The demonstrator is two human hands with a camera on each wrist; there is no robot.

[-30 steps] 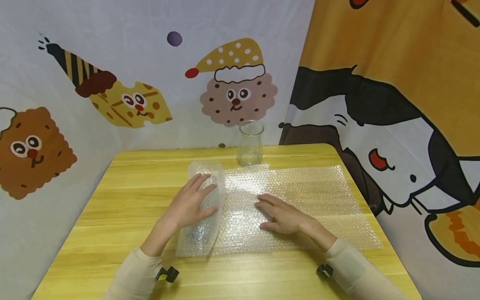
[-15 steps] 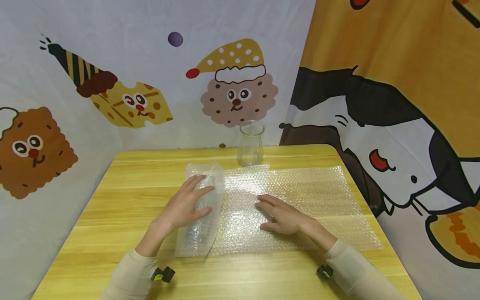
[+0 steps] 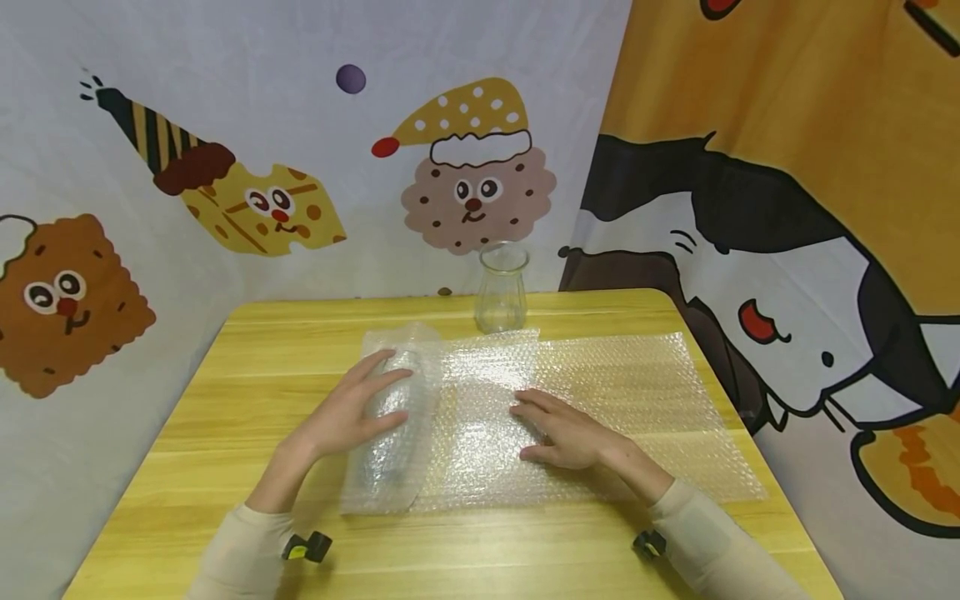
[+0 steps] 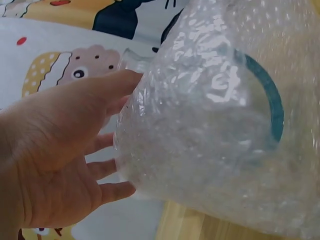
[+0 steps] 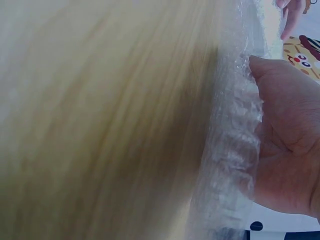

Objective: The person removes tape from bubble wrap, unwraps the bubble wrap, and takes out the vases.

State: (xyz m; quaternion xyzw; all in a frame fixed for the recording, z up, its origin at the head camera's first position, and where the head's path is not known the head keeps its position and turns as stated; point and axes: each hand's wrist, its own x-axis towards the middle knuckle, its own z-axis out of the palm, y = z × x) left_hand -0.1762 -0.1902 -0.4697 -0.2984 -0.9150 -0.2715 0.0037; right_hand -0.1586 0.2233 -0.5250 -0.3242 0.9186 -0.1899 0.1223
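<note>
A sheet of bubble wrap (image 3: 622,383) lies spread across the table. At its left end, the wrap is rolled round something clear, making a bundle (image 3: 393,471). My left hand (image 3: 348,417) rests on this bundle with its fingers spread. In the left wrist view, its fingertips touch the bundle's side, and a teal ring (image 4: 273,107) shows through the plastic; the wrapped thing's exact kind cannot be made out. My right hand (image 3: 566,433) lies on the flat part of the sheet with fingers extended, holding nothing. The right wrist view shows that hand (image 5: 290,140) against the wrap's edge.
A clear glass vase (image 3: 501,292) stands upright at the table's back edge, just behind the sheet. The wooden table (image 3: 247,400) ends close to a cartoon-printed cloth (image 3: 292,50) at the back and sides.
My left hand has shifted to the left, and the bundle beneath it has moved slightly left too. My right hand stays in place on the sheet.
</note>
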